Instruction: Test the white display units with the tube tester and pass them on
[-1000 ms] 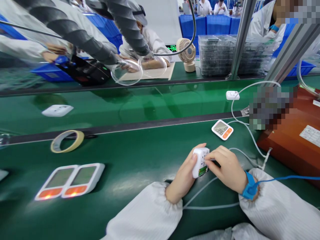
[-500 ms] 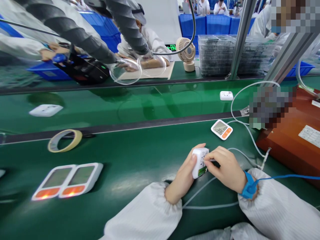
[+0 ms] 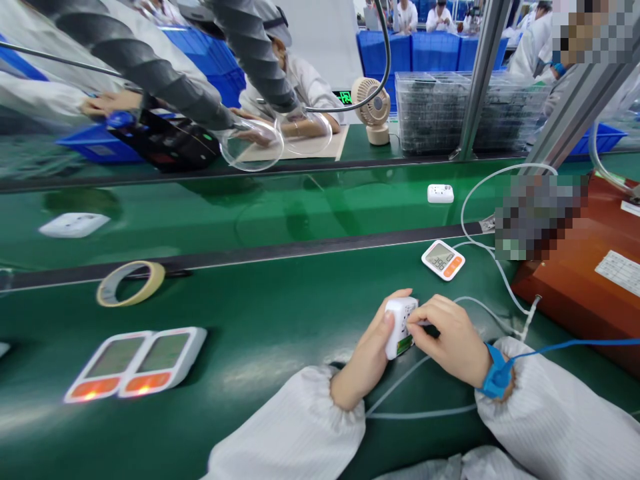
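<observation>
My left hand (image 3: pixel 367 350) holds a small white electronic monitor (image 3: pixel 395 337) upright, its printed back turned to the right and a green patch at its lower end. My right hand (image 3: pixel 447 340), with a blue wrist strap (image 3: pixel 499 375), pinches what looks like the end of a thin pale tube against that back. Its fingers cover most of the contact spot. Beyond the hands lies a like monitor (image 3: pixel 443 260), screen up, with orange buttons and digits showing. Pale tubing (image 3: pixel 425 415) runs under my forearms.
Two monitors (image 3: pixel 135 363) with lit orange buttons lie at left, near a tape roll (image 3: pixel 131 283). White units rest on the green strip (image 3: pixel 300 207) behind a dark rail. A reddish-brown box (image 3: pixel 590 267) stands right. Black ducts (image 3: pixel 145 60) with clear hoods hang over the far side, where co-workers sit.
The white units on the green strip have shifted left. Both my hands hold nearly the same pose, with the monitor still between them.
</observation>
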Demonstrator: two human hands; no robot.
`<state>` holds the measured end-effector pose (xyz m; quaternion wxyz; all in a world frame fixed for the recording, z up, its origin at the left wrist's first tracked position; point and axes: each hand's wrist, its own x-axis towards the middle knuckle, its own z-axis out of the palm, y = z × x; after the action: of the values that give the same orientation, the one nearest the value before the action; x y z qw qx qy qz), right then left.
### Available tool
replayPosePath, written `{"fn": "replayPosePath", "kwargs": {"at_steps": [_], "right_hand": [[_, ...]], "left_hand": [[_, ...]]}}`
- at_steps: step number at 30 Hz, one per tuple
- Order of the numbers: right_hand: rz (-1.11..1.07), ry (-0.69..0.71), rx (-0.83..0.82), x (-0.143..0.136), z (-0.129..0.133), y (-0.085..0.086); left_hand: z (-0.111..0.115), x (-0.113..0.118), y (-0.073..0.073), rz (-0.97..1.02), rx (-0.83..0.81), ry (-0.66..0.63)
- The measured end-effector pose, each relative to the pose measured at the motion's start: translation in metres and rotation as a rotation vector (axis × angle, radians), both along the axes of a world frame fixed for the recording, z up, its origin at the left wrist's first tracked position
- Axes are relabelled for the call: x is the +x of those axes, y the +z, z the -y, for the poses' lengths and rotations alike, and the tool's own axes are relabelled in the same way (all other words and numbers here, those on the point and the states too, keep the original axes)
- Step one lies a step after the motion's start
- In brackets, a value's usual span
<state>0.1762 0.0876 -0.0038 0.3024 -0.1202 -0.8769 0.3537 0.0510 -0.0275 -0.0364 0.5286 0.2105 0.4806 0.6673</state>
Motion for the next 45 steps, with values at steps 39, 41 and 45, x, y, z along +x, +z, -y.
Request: {"fn": "replayPosePath", "kwargs": {"at_steps": [39, 41, 45], "right_hand": [[-0.033, 0.025, 0.003, 0.001, 0.002, 0.0], [-0.029, 0.026, -0.005, 0.001, 0.002, 0.001], [0.003, 0.022, -0.005, 0.0, 0.001, 0.0]], "left_hand": [[0.005, 0.005, 0.006, -0.374, -0.037, -0.03], [0.005, 0.004, 0.005, -0.388, -0.034, -0.022], [0.004, 0.003, 0.0, -0.296, -0.011, -0.012]]}}
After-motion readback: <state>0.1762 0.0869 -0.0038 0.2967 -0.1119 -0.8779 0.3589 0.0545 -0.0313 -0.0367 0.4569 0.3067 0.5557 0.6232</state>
